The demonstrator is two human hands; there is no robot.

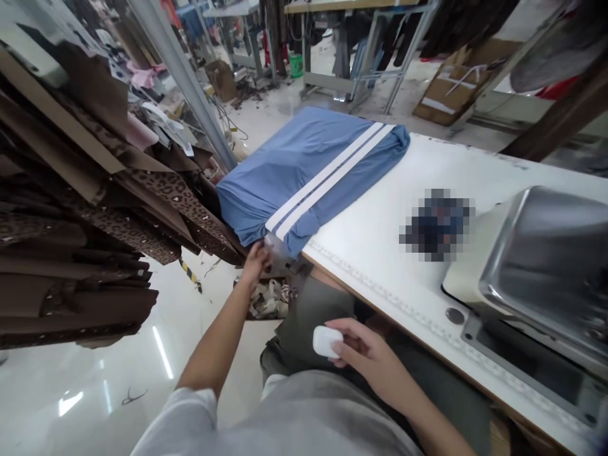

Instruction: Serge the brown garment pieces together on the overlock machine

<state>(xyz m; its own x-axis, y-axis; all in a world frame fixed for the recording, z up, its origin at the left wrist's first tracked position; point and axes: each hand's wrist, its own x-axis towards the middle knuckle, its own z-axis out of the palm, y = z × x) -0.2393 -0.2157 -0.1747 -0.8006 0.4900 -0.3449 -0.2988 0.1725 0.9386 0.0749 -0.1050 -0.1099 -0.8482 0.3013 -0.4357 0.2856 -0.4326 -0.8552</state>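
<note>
My right hand (358, 348) pinches a small white rounded case, like an earbud case (327, 341), between thumb and fingers above my lap. Further out, my left hand (259, 258) reaches to the near left corner of a blue garment (294, 158) with two white stripes. Its fingers are curled beside the fabric and a small pale piece there, and what they hold is too blurred to make out. The garment lies spread over the left end of the white sewing table (375, 209) and droops over the near edge.
A sewing machine (536, 272) stands on the table at right, with a pixelated dark item (439, 225) beside it. Brown and leopard-print cloth pieces (142, 202) hang at left, near a metal pole (190, 82). A box of scraps (270, 297) is below my left hand.
</note>
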